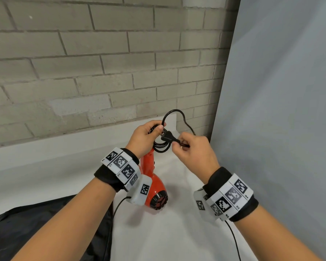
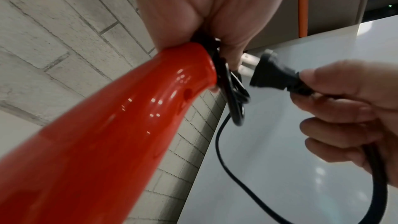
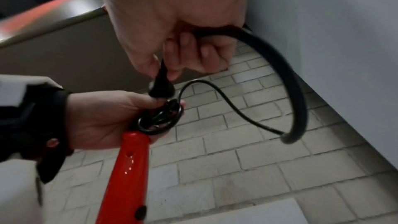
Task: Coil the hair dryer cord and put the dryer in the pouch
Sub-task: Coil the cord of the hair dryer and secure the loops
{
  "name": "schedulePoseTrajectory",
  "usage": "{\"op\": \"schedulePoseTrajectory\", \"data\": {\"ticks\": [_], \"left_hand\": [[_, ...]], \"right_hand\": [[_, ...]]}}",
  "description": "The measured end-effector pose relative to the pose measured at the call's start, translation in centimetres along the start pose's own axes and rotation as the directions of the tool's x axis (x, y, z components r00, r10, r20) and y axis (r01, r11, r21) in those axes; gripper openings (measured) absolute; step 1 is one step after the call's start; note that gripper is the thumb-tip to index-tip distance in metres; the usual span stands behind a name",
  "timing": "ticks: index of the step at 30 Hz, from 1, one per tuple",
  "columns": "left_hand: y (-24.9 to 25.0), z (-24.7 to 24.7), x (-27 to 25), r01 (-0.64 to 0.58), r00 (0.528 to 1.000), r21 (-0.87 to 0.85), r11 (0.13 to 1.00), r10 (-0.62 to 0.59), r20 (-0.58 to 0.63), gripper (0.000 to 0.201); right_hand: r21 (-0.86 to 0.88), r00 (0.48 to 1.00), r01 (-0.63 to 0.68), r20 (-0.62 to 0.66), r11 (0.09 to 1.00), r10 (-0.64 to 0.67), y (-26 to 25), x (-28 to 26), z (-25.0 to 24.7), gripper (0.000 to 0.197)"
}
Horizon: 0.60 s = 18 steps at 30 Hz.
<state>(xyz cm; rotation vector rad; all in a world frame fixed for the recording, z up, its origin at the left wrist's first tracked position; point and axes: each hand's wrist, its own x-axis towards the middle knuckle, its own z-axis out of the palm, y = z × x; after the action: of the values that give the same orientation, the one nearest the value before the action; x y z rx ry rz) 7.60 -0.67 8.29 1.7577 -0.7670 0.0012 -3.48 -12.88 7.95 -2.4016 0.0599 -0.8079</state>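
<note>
The red hair dryer (image 1: 152,182) hangs above the white table (image 1: 177,232) with its long axis steeply tilted: the handle end points up and away toward the brick wall (image 1: 83,63), while the round body with its dark rear grille faces down and toward the camera. The left hand (image 1: 144,137) has its grip curled round the top of the dryer's handle and round the black coil (image 1: 161,146) of cord bunched just above that handle end, thumb pressed over the loops. Just right of the dryer's handle top, the right hand (image 1: 194,154) pinches the neck of the black plug (image 2: 273,76) between thumb and fingers, prongs pointing toward the left hand, almost touching it. A loose loop of cord (image 1: 175,113) arches above the dryer from the coil round to the right hand. The black pouch (image 1: 45,228) lies flat on the table, left of and nearer than the dryer
</note>
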Motion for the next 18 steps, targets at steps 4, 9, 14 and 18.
{"op": "schedulePoseTrajectory", "data": {"ticks": [4,9,14,18], "left_hand": [[0.1,0.1,-0.2,0.016,1.0,-0.062,0.998,-0.016,0.009,0.015],[0.5,0.6,-0.8,-0.012,0.999,-0.062,0.998,0.015,0.049,0.018],[0.7,0.4,-0.9,0.0,0.995,-0.064,0.998,0.006,0.095,0.023],[0.6,-0.3,-1.0,-0.009,0.994,-0.102,0.995,0.02,0.109,0.022]], "right_hand": [[-0.025,0.996,-0.048,0.08,0.999,0.05,-0.5,0.5,0.7,0.024],[-0.108,0.99,-0.122,0.052,0.987,0.129,-1.1,1.1,1.3,0.016],[-0.195,0.983,-0.183,-0.017,0.963,0.184,-1.7,1.5,1.8,0.024],[-0.065,0.98,-0.188,-0.081,0.98,0.182,-2.4,1.6,2.3,0.017]]}}
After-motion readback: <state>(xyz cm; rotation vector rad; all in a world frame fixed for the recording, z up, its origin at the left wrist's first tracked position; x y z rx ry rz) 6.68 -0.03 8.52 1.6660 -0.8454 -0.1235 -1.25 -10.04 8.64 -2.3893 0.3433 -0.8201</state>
